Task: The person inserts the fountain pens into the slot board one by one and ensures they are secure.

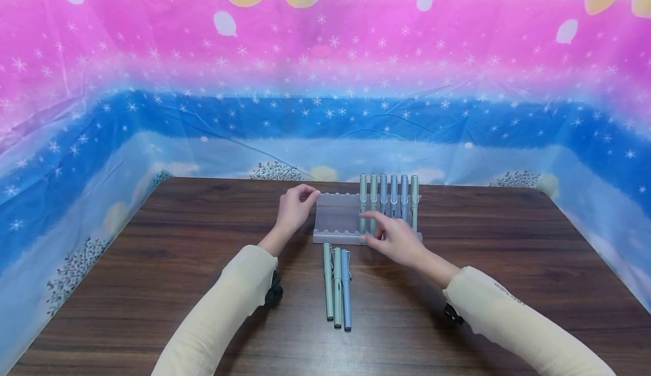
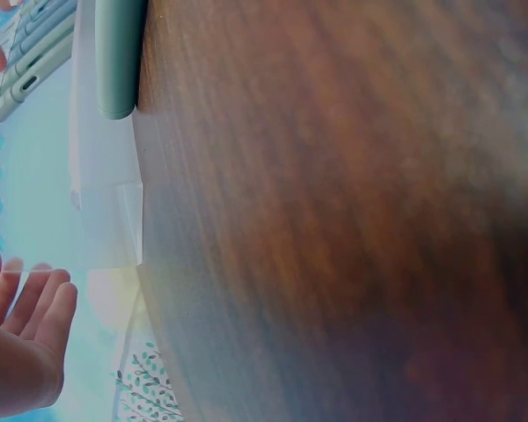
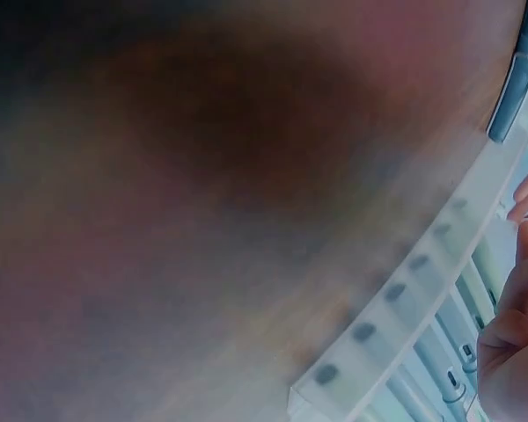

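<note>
"Snowflake-printed cloth (image 1: 325,116), pink above and blue below, hangs behind and to both sides of a dark wood-grain table (image 1: 152,263). A person in cream sleeves (image 1: 224,302) reaches forward over it with both arms."

"What stands on the table?"

"Toward the far edge, a frosted, see-through pen rack (image 1: 338,212) with scalloped edges. In its right half, six capped pens (image 1: 394,186) stand side by side; from left to right, two green, three blue, one green."

"And the left hand (image 1: 295,211)?"

"Thumb and fingers pinch the rack's upper left corner."

"The right hand (image 1: 399,240)?"

"It is in front of the rack, at the leftmost standing pen. Thumb and index finger are apart, the index higher. I cannot tell whether they touch that pen."

"Are any pens lying down?"

"Yes, three capped pens (image 1: 337,285) lie between the rack and the person, close together: two green, then one blue on the right. Their clip ends point toward the rack."
</note>
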### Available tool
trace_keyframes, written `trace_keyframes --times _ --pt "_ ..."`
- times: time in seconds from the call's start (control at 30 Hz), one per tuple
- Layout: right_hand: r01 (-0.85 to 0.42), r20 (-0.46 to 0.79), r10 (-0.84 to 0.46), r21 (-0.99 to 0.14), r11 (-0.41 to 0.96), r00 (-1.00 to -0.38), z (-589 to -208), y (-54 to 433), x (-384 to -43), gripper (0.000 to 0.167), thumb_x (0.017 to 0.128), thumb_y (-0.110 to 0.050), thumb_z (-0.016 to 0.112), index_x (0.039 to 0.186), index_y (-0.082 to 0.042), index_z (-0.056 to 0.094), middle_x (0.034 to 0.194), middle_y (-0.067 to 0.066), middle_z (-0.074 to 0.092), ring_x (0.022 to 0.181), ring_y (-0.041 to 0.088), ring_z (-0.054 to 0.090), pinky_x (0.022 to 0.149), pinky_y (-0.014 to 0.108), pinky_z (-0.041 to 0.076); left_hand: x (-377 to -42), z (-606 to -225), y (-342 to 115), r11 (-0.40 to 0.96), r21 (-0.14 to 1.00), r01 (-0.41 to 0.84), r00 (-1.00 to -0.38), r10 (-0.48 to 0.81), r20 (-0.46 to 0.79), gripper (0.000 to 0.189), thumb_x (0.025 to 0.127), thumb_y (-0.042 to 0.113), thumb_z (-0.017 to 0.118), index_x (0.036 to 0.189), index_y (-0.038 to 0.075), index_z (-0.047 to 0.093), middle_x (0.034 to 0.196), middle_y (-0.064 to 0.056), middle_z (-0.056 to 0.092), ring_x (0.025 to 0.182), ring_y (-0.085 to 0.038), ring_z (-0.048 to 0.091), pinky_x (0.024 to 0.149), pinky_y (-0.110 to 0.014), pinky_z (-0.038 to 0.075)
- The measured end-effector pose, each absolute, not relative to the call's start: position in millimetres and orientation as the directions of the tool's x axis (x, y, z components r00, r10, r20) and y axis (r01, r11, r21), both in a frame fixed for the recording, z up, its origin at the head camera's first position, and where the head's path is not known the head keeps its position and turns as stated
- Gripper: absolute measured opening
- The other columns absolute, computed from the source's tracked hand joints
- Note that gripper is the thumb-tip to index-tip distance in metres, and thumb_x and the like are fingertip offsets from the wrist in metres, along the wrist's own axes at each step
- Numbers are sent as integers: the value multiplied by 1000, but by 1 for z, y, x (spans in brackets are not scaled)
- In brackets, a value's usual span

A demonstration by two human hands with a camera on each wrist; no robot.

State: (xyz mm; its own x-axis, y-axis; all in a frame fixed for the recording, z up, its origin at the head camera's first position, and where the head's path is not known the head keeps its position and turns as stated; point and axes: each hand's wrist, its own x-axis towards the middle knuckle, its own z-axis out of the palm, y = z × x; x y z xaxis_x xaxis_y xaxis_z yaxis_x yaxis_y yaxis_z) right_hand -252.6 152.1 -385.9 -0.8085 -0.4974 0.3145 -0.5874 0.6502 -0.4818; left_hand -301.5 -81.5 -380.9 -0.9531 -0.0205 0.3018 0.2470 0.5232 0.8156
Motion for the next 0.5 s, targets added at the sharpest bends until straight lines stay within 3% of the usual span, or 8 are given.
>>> trace_keyframes --times 0.5 --pt "-556 175 -572 -569 606 -802 -390 145 -241 40 81 -22 64 117 -8 52 60 -11 53 47 6 49 46 26 41 -301 -381 -82 535 809 245 -954 -13 298 21 88 23 55 97 5 64 97 -7 62 91 -20 55 80 -35 43"
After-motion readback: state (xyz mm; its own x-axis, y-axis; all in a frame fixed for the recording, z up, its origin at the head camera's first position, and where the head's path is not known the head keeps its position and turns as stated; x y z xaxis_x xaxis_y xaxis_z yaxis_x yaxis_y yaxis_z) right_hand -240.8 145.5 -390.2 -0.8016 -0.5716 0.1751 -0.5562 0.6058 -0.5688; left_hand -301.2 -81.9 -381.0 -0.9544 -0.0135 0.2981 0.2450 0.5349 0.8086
